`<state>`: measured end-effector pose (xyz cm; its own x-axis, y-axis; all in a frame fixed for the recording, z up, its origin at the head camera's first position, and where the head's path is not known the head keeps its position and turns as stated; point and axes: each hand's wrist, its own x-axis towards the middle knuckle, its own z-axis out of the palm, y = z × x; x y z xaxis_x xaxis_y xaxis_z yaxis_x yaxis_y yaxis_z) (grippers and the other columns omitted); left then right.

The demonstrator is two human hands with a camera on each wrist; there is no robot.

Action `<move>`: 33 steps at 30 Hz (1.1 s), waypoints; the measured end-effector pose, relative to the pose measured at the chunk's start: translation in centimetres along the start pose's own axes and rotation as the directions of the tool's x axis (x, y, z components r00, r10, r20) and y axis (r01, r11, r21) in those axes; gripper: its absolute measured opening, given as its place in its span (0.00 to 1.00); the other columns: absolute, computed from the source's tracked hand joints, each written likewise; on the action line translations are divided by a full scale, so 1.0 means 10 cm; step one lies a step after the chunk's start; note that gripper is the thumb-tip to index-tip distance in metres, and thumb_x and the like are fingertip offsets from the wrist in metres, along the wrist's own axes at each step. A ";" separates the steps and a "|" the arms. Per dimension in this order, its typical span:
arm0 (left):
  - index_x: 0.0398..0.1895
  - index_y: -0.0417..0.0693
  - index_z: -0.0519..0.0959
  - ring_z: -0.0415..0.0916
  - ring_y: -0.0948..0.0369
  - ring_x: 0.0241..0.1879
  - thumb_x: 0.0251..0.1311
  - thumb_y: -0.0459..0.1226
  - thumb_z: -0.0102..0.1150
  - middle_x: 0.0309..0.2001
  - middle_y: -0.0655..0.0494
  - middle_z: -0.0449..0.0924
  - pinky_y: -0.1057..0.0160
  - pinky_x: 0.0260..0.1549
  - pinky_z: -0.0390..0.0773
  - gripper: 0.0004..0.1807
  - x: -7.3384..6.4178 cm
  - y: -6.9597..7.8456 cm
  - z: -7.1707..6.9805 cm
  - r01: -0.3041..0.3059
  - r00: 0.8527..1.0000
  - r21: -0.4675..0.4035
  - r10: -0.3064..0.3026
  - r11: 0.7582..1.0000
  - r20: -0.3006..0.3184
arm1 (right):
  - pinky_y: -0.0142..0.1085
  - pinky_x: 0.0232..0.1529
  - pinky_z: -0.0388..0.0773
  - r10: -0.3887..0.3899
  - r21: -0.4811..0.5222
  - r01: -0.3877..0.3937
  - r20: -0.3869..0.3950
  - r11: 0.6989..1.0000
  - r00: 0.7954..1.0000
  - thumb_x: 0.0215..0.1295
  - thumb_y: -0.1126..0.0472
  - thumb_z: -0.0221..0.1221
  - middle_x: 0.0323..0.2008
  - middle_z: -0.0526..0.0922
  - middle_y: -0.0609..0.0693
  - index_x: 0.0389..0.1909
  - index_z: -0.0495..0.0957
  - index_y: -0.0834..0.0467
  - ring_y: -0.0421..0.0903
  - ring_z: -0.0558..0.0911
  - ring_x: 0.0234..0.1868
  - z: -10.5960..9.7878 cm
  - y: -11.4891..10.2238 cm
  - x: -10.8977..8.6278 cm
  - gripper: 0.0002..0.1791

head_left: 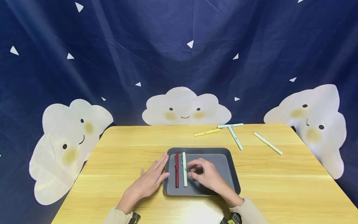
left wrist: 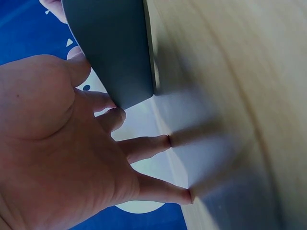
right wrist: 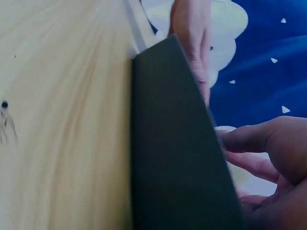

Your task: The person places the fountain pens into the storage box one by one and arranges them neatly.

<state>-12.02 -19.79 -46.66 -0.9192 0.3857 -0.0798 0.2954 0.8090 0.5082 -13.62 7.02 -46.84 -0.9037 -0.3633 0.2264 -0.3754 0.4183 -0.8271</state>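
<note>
A dark grey tray (head_left: 207,168) lies on the wooden table, a red pen (head_left: 176,171) and a pale green pen (head_left: 184,171) side by side in its left part. Both pens point away from me, clips on their left. My left hand (head_left: 149,182) touches the tray's left edge, fingers stretched out; in the left wrist view two fingertips of the left hand (left wrist: 72,143) rest on the table. Over the tray, my right hand (head_left: 207,175) is just right of the pale green pen, thumb and index finger apart. In the right wrist view the tray wall (right wrist: 172,153) hides the pens.
Beyond the tray lie a yellow pen (head_left: 207,133) and two light blue pens, one crosswise (head_left: 230,125) and the other slanted (head_left: 236,138), meeting at their ends. A pale cream-green pen (head_left: 268,143) lies farther right. A dark blue curtain (head_left: 167,62) hangs behind the table.
</note>
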 end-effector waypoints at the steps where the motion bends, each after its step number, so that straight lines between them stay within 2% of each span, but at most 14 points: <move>1: 0.85 0.59 0.44 0.47 0.38 0.78 0.80 0.53 0.42 0.83 0.61 0.37 0.15 0.58 0.45 0.37 0.00 0.00 0.00 -0.002 1.000 0.000 0.002 1.000 0.000 | 0.42 0.42 0.85 -0.010 0.010 0.010 -0.004 1.000 1.000 0.59 0.69 0.72 0.42 0.85 0.56 0.46 0.86 0.62 0.49 0.87 0.39 -0.03 0.00 -0.01 0.14; 5: 0.85 0.58 0.44 0.48 0.38 0.78 0.80 0.52 0.42 0.84 0.60 0.38 0.14 0.57 0.45 0.37 -0.01 0.01 0.01 -0.009 1.000 0.009 0.009 1.000 -0.005 | 0.41 0.42 0.86 -0.027 0.071 0.028 -0.012 0.997 1.000 0.60 0.69 0.72 0.46 0.85 0.58 0.49 0.86 0.61 0.51 0.87 0.42 -0.15 0.02 -0.05 0.15; 9: 0.85 0.58 0.45 0.48 0.38 0.78 0.80 0.52 0.42 0.83 0.60 0.38 0.14 0.57 0.45 0.36 -0.02 0.02 0.03 -0.009 1.000 0.009 0.009 1.000 0.003 | 0.39 0.43 0.86 0.000 0.111 0.001 -0.006 0.994 1.000 0.61 0.68 0.71 0.48 0.85 0.58 0.50 0.86 0.56 0.50 0.86 0.44 -0.25 0.05 -0.11 0.16; 17: 0.85 0.58 0.44 0.48 0.39 0.78 0.81 0.53 0.41 0.84 0.60 0.37 0.14 0.57 0.45 0.36 -0.02 0.03 0.04 -0.007 1.000 0.005 0.007 1.000 -0.004 | 0.40 0.44 0.86 -0.019 0.142 0.030 -0.075 0.989 0.997 0.63 0.68 0.71 0.48 0.85 0.51 0.51 0.85 0.54 0.51 0.87 0.46 -0.43 0.08 -0.12 0.16; 26: 0.85 0.60 0.44 0.47 0.40 0.78 0.80 0.54 0.42 0.84 0.63 0.37 0.14 0.57 0.46 0.37 -0.02 0.01 0.03 0.000 1.000 -0.001 0.000 1.000 0.003 | 0.35 0.42 0.85 -0.052 0.028 0.056 -0.130 0.998 0.990 0.63 0.69 0.70 0.48 0.86 0.50 0.50 0.87 0.50 0.52 0.87 0.47 -0.62 0.12 -0.07 0.17; 33: 0.85 0.60 0.44 0.48 0.40 0.78 0.80 0.53 0.42 0.84 0.63 0.37 0.14 0.56 0.47 0.37 0.01 0.00 0.03 -0.002 1.000 0.002 0.002 1.000 0.001 | 0.38 0.43 0.85 -0.087 -0.011 0.087 -0.198 0.996 0.976 0.63 0.71 0.69 0.48 0.85 0.52 0.51 0.86 0.59 0.55 0.87 0.46 -0.86 0.17 -0.05 0.15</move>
<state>-11.99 -19.66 -46.95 -0.9181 0.3883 -0.0798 0.2981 0.8091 0.5064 -15.55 15.04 -43.94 -0.8904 -0.2260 0.3951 -0.4545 0.3940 -0.7988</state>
